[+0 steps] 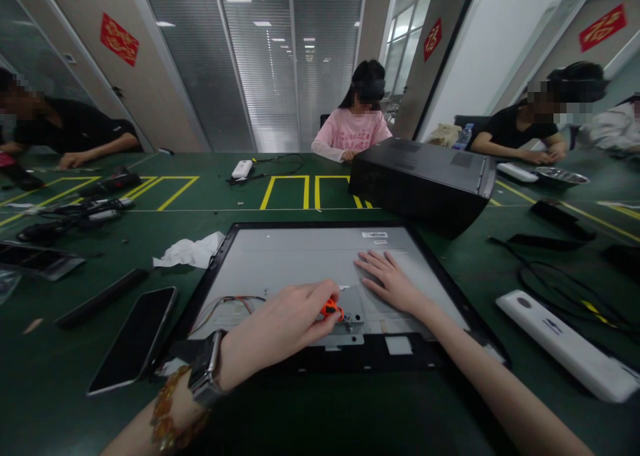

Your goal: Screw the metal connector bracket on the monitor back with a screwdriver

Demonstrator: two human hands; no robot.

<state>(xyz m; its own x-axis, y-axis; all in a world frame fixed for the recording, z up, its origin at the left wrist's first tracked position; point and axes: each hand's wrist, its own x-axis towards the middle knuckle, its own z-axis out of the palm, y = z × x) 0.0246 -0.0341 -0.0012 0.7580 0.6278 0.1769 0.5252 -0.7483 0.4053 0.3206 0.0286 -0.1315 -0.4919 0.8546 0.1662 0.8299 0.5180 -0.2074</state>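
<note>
A flat display panel (300,253) with a silver-grey back and a black frame lies on the green table in front of me. My left hand (300,313), with a watch at the wrist, is closed round a small screwdriver (333,309) with an orange handle. Its far end is close to a metal bracket (357,306) near the panel's front edge; whether it touches a screw I cannot tell. My right hand (387,279) rests flat on the panel's back with its fingers spread. Thin coloured wires (240,301) run over the panel on the left.
A large black casing (425,183) stands behind the panel. Left of it lie a phone (135,339), a dark bar (103,299) and a crumpled tissue (187,253). A white device (565,343) and black cables (555,276) are at right. Several co-workers sit around the table.
</note>
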